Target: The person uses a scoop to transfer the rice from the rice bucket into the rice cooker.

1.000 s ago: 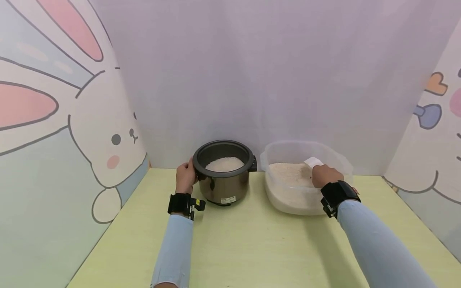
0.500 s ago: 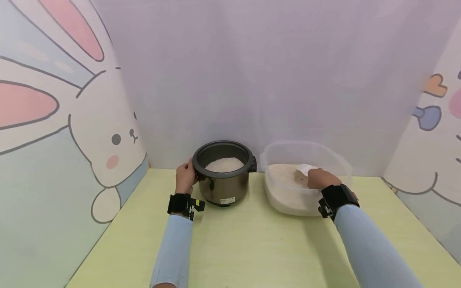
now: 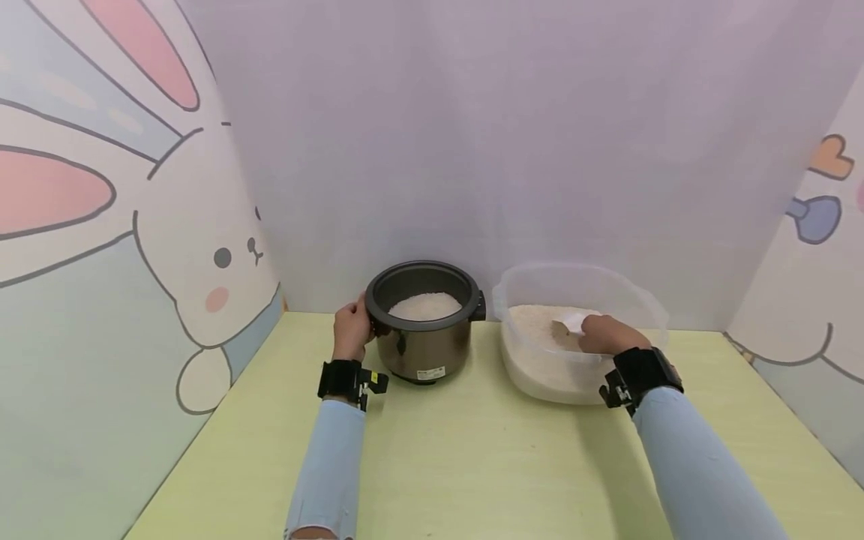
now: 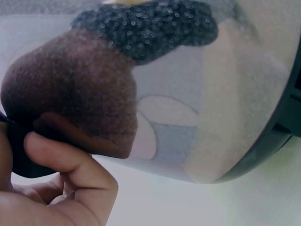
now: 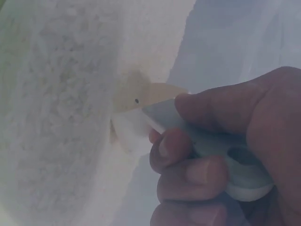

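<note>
My left hand [image 3: 351, 331] grips the black side handle [image 4: 28, 153] of a dark rice cooker [image 3: 420, 354], its thumb bent over the handle in the left wrist view. The cooker stands lidless, with white rice [image 3: 427, 306] in its pot. My right hand [image 3: 607, 336] reaches into a translucent plastic tub [image 3: 540, 386] of rice [image 3: 533, 319]. Curled fingers and thumb hold a white scoop [image 3: 572, 322] by its handle, which has a hole near the end [image 5: 249, 179]. The scoop's front is down at the rice; how deep it sits is partly hidden.
Cooker and tub stand side by side on a pale green table [image 3: 486, 457], a small gap between them. A lilac backdrop [image 3: 445, 150] rises close behind both. Cartoon-printed side panels [image 3: 202, 315] flank the table.
The right hand has turned and moved a little left, lowering the scoop's front into the rice. The left hand stays on the cooker handle. The head view has shifted slightly.
</note>
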Tool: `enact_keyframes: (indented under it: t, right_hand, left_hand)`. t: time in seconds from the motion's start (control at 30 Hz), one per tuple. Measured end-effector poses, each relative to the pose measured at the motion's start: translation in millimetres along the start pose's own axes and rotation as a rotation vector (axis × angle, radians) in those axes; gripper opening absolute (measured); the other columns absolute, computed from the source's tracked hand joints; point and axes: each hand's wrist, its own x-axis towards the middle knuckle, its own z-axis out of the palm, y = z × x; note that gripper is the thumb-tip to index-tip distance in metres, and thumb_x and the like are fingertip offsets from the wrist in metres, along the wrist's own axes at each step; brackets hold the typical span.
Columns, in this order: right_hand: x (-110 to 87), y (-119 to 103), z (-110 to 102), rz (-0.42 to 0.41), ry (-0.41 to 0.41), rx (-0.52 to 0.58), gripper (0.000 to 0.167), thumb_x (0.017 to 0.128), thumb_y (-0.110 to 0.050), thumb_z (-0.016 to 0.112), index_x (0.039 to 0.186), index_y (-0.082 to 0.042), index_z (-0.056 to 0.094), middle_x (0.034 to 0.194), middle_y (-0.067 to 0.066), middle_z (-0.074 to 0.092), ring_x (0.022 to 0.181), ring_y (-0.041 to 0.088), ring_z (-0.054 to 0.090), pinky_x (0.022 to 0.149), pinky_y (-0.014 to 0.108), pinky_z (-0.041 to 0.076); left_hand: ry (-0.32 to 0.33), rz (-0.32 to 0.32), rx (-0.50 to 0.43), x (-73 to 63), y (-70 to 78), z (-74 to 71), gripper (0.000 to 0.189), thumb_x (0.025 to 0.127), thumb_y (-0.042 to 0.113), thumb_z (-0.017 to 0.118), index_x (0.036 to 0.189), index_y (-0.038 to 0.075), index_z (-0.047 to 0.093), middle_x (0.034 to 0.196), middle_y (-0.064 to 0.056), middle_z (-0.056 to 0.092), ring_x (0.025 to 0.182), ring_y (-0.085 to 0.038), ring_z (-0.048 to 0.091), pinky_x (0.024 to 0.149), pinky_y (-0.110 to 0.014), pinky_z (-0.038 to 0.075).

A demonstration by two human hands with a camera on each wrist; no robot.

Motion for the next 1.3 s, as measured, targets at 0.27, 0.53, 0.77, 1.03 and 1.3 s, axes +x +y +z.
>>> enact_keyframes:
  t: [0.27, 0.53, 0.77, 1.03, 1.3]
  right_hand:
    - [1.3, 2.9, -1.4, -0.077, 0.005, 0.097, 0.038, 0.098, -0.011, 0.049, 0.064, -0.019, 0.035, 0.060, -0.007, 0.029, 0.055, 0.011, 0.027, 0.058, 0.031, 0.029]
    - [-3.9, 4.4, -2.1, -0.097, -0.038, 0.200, 0.040, 0.103, -0.015, 0.052, 0.065, -0.018, 0.039, 0.060, -0.007, 0.034, 0.055, 0.011, 0.030, 0.058, 0.031, 0.031]
    - [-1.4, 7.8, -3.6, -0.122, -0.082, 0.259, 0.034, 0.103, -0.013, 0.052, 0.070, -0.010, 0.050, 0.062, -0.005, 0.040, 0.056, 0.010, 0.034, 0.059, 0.030, 0.034]
    - [-1.1, 14.9, -5.2, -0.135, -0.143, 0.440, 0.028, 0.107, -0.015, 0.048, 0.109, 0.007, 0.065, 0.066, 0.000, 0.045, 0.056, 0.012, 0.038, 0.062, 0.031, 0.040]
    - [-6.6, 11.6, -8.7, -0.091, -0.164, 0.594, 0.043, 0.107, -0.016, 0.050, 0.134, 0.017, 0.052, 0.076, 0.005, 0.055, 0.055, 0.009, 0.039, 0.058, 0.026, 0.040]
  left_hand:
    - [0.001, 0.008, -0.008, -0.7, 0.4, 0.1, 0.043, 0.108, 0.043, 0.049, 0.088, 0.006, 0.056, 0.064, 0.002, 0.043, 0.049, -0.009, 0.042, 0.050, -0.024, 0.040]
    - [0.011, 0.005, -0.008, -0.4, -0.3, 2.1, 0.043, 0.108, 0.044, 0.051, 0.083, 0.008, 0.054, 0.061, 0.003, 0.043, 0.049, -0.011, 0.042, 0.051, -0.026, 0.040]
    - [0.011, 0.011, -0.001, -0.7, 1.0, 0.9, 0.043, 0.108, 0.043, 0.051, 0.087, 0.007, 0.056, 0.063, 0.003, 0.044, 0.051, -0.009, 0.044, 0.051, -0.025, 0.042]
    - [-0.001, 0.026, -0.007, -2.7, 1.7, 0.2, 0.043, 0.108, 0.043, 0.050, 0.086, 0.006, 0.056, 0.060, 0.004, 0.042, 0.048, -0.009, 0.041, 0.050, -0.025, 0.041]
    - [0.003, 0.023, -0.005, -1.7, 1.7, 0.3, 0.043, 0.109, 0.042, 0.049, 0.089, 0.005, 0.057, 0.061, 0.003, 0.043, 0.048, -0.008, 0.041, 0.049, -0.024, 0.039]
